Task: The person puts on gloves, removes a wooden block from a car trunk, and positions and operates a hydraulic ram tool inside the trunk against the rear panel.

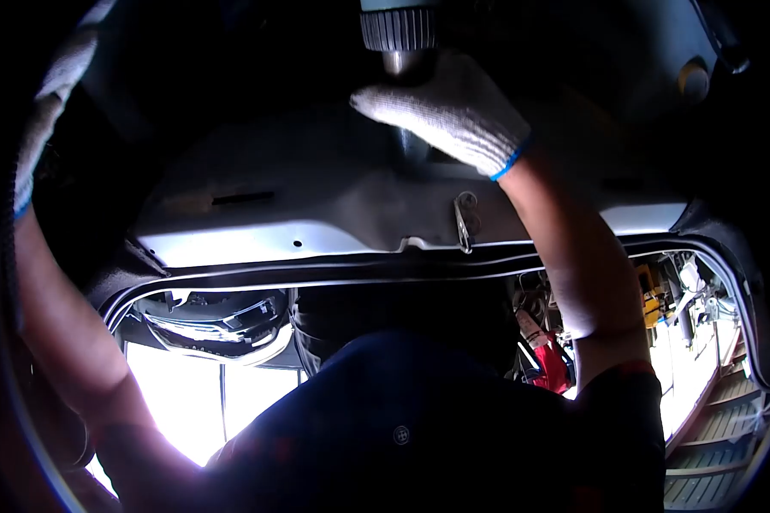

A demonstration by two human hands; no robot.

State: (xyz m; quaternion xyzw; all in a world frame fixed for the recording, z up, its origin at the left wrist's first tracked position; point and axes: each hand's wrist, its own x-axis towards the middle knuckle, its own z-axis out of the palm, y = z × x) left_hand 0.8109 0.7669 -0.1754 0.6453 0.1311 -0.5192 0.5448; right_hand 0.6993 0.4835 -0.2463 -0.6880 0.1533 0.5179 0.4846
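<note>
My right hand (453,111), in a white knit glove with a blue cuff, is up at the top centre. It closes around the metal shaft (397,61) of a tool just below a dark ribbed collar (398,30). The thumb points left across the shaft, and the other fingers are lost in shadow. A pale body (396,4) of the tool is cut off by the top edge. At the far left edge my left hand (50,107), gloved the same way, reaches upward along a dark side. Its fingers are too dark and distorted to make out.
A light metal body panel (334,222) of a vehicle crosses the view, with a small metal latch (464,222) on it. Below runs the dark seal (359,278) of the opening. Outside are a car bumper (218,321), a red item (552,366) and a slatted walkway (719,436).
</note>
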